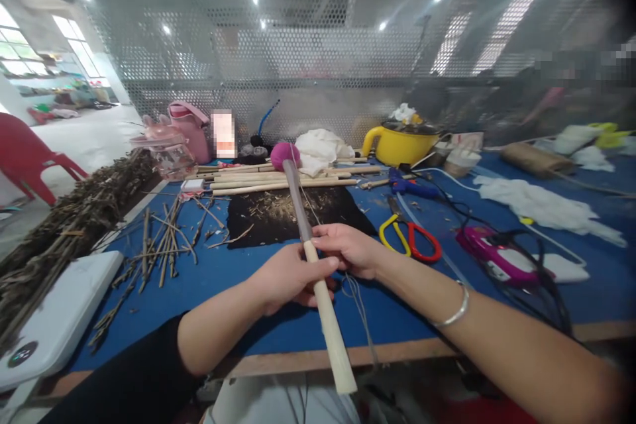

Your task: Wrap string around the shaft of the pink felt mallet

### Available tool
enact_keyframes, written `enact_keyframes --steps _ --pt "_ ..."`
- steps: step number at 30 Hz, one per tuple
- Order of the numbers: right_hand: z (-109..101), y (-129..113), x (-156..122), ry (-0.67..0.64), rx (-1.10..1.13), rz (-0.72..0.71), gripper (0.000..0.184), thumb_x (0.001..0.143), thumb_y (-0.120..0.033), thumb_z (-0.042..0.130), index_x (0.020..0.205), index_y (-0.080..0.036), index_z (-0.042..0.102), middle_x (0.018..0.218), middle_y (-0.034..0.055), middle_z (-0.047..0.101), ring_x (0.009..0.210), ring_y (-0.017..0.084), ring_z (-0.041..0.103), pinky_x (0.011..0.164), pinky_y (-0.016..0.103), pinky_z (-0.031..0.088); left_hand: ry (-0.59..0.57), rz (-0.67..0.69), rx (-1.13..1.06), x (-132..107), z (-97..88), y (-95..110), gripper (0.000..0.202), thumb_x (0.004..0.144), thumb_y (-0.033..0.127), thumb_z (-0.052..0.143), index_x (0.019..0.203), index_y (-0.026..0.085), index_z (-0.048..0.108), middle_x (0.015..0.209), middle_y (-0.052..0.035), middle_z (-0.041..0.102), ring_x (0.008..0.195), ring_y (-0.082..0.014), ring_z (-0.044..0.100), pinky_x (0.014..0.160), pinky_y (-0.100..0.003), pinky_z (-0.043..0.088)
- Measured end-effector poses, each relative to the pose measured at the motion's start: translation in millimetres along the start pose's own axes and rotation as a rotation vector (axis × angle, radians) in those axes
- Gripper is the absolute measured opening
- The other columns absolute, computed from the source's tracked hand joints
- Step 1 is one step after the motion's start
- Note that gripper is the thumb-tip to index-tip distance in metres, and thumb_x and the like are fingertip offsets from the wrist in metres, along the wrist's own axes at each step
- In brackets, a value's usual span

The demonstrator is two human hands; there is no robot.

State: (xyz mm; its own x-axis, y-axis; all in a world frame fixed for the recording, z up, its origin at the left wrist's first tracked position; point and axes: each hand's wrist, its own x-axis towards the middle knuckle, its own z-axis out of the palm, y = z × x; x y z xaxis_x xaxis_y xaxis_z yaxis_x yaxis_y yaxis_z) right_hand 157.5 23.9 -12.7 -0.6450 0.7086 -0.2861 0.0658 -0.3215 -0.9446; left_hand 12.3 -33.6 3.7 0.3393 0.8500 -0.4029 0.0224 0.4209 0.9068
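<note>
My left hand (293,278) is closed round a pale wooden stick (332,331), its thumb lying across the top. The upper part of the stick is covered in a grey wrapping (299,202). At the far end sits a magenta ball (285,155). Beside the lower edge of the wrapping, my right hand (350,248) is closed, fingertips against the stick. Thin grey cord (358,305) hangs in a loop below the right hand, and the fingers seem to pinch it, though the grip is partly hidden. The stick's near end reaches past the table edge.
Bare sticks (283,182) lie behind a black cloth (258,212) strewn with shavings. To the right are red-and-yellow scissors (411,238), a blue glue gun (415,185), a magenta device (497,258) and a yellow pot (402,146). Twigs (169,245) and a white box (64,311) lie left.
</note>
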Motion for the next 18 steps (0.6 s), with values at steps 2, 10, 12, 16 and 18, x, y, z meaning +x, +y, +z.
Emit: enact_keyframes --steps 2,10,12,16,18 --pt "0.5 1.8 2.5 0.009 0.013 -0.01 0.031 0.07 -0.036 0.065 0.089 -0.014 0.054 0.049 -0.008 0.042 0.033 0.0 0.017 0.032 0.017 0.009 0.121 0.044 0.103 0.5 -3.3 -0.7 0.045 0.058 0.042 0.073 0.088 0.014 0.052 0.06 -0.0016 0.06 0.048 -0.0113 0.056 0.043 -0.021 0.044" --pt "-0.8 -7.3 -4.9 -0.038 0.092 0.049 0.027 0.071 -0.033 0.064 0.086 -0.014 0.053 0.044 -0.0118 0.027 0.035 0.001 0.01 0.033 0.016 0.004 -0.048 0.042 0.004 -5.8 -6.0 8.9 0.025 0.067 0.032 0.065 0.079 0.012 0.055 0.069 -0.004 0.062 0.055 -0.0086 0.058 0.051 -0.018 0.046" --pt "-1.8 -8.8 -6.3 -0.079 0.096 0.073 0.026 0.071 -0.033 0.065 0.083 -0.013 0.053 0.044 -0.0117 0.027 0.035 0.0 0.01 0.033 0.015 0.004 -0.113 0.004 -0.036 -7.4 -4.4 9.4 0.023 0.068 0.028 0.063 0.083 0.013 0.056 0.077 -0.006 0.064 0.063 -0.0113 0.062 0.055 -0.02 0.048" --pt "0.0 -6.1 -4.8 -0.026 0.047 0.052 0.025 0.068 -0.032 0.066 0.077 -0.013 0.052 0.045 -0.0099 0.036 0.033 0.0 0.014 0.032 0.017 0.005 -0.105 -0.056 0.003 -4.8 -2.1 5.2 0.026 0.07 0.034 0.061 0.086 0.013 0.056 0.076 -0.0063 0.064 0.062 -0.0129 0.063 0.05 -0.019 0.046" --pt "1.4 -5.0 -3.8 0.012 0.007 0.038 0.025 0.068 -0.033 0.065 0.077 -0.013 0.053 0.044 -0.0097 0.036 0.032 0.001 0.017 0.031 0.017 0.007 -0.066 -0.064 0.011 -2.3 -1.3 3.2 0.036 0.071 0.046 0.058 0.089 0.014 0.055 0.072 -0.0056 0.063 0.058 -0.0131 0.063 0.046 -0.018 0.044"
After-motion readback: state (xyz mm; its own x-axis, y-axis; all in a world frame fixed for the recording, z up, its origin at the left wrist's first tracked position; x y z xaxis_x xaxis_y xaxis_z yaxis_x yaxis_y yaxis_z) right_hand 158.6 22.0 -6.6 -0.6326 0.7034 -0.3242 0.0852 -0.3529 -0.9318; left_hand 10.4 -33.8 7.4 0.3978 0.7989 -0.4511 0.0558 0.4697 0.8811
